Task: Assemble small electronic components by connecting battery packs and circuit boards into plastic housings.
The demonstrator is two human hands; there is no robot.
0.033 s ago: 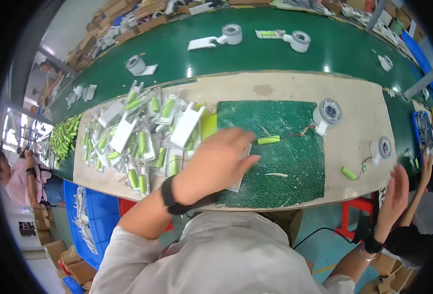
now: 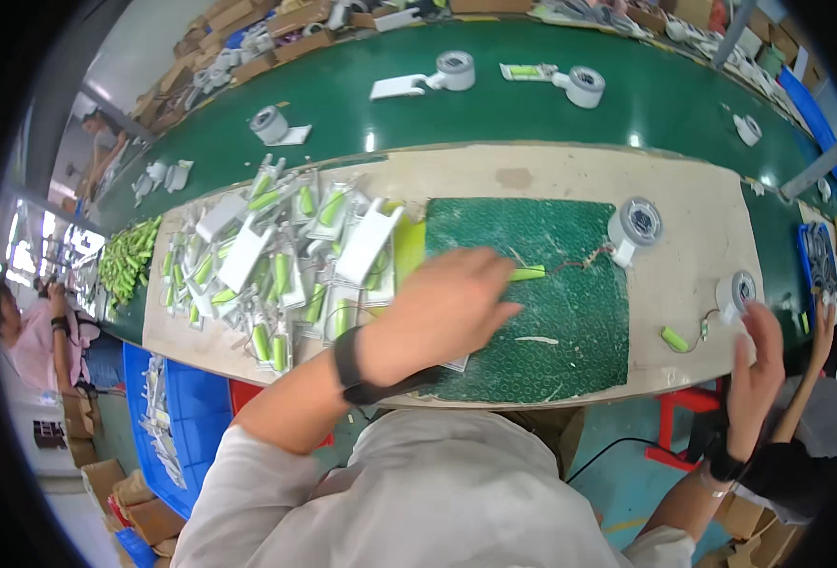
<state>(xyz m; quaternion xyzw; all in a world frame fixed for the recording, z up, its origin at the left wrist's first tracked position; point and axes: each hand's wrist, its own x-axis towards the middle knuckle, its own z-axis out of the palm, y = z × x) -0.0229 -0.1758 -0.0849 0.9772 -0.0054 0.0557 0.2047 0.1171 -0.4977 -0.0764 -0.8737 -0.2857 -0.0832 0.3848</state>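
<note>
My left hand, a black band on its wrist, lies palm down on the green mat in the middle of the beige bench. Its fingertips meet the end of a green cylindrical cell whose thin wires run right toward a white tape roll. I cannot see whether the fingers pinch the cell. A white card edge shows under the palm. My right hand hovers at the bench's right end, fingers spread and holding nothing, just below a second tape roll. A loose green cell lies left of that hand.
A heap of white holders and green cells covers the bench's left part. The green conveyor behind carries tape rolls and white parts. A blue crate stands below left. Another person's arm reaches in at right; a person sits far left.
</note>
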